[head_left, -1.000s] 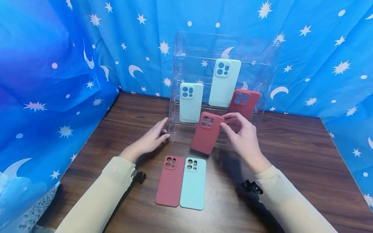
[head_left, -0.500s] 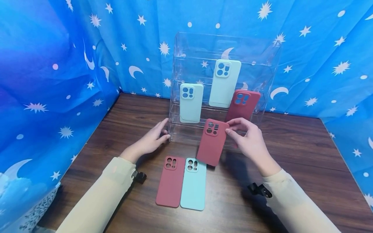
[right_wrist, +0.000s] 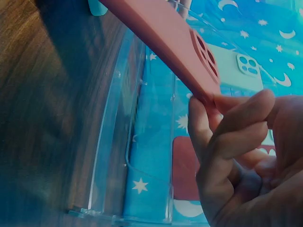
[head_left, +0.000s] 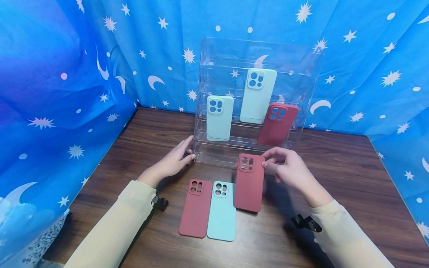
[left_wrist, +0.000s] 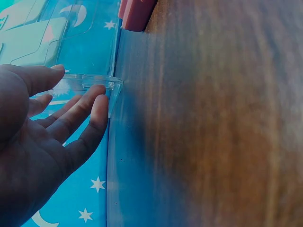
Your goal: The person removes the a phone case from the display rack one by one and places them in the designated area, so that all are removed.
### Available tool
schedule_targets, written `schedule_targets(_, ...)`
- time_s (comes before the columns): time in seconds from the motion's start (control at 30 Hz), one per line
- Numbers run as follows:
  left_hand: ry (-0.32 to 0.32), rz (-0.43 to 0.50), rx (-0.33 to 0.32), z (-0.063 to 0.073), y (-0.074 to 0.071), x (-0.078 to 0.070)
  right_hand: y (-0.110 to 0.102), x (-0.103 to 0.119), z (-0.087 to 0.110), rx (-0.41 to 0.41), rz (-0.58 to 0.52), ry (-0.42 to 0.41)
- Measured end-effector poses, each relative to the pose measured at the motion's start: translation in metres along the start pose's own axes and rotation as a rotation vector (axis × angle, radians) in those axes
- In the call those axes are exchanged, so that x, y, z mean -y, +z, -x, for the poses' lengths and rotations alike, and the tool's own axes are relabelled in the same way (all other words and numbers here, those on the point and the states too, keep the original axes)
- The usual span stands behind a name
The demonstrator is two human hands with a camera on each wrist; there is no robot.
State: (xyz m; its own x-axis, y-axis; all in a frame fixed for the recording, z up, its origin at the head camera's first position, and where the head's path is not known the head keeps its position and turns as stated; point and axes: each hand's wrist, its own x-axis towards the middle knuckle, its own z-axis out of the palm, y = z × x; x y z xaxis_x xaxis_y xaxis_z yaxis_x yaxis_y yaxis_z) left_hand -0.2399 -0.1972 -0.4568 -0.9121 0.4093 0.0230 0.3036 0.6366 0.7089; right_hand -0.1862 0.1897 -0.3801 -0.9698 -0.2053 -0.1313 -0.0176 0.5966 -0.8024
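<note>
My right hand (head_left: 286,167) pinches a dark red phone case (head_left: 249,190) by its upper right corner, thumb against fingers. The case hangs tilted in front of the clear tiered stand (head_left: 218,152), its lower left edge overlapping a mint phone case (head_left: 222,219) on the table. Beside that mint one lies another red phone case (head_left: 196,216). At the stand's lower left corner, my left hand (head_left: 172,158) rests with its fingers loosely extended; the left wrist view shows the fingertips (left_wrist: 98,90) right at the clear plastic edge.
Two mint cases, one left (head_left: 219,123) and one higher in the middle (head_left: 258,100), lean in the stand with a red case (head_left: 279,126) on the right. A blue star-patterned curtain (head_left: 167,56) surrounds the brown wooden table (head_left: 352,175).
My right hand has drawn the red phone case down and toward me, away from the stand, and the case hangs straighter. The left hand has stayed in place.
</note>
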Motion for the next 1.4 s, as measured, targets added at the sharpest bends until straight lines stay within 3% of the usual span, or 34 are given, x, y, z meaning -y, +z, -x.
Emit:
schedule_targets(0.37,0.001,0.000,0.005,0.001,-0.002,-0.003,-0.003,-0.018,0.005,0.126,-0.043,0.084)
schedule_targets(0.8,0.008,-0.009,0.005,0.001,-0.002,-0.003,0.018,-0.032,0.009,0.249,-0.032,0.134)
schedule_targets(1.4,0.004,0.003,0.007,0.002,-0.001,-0.004,0.029,-0.039,0.006,0.249,0.037,0.180)
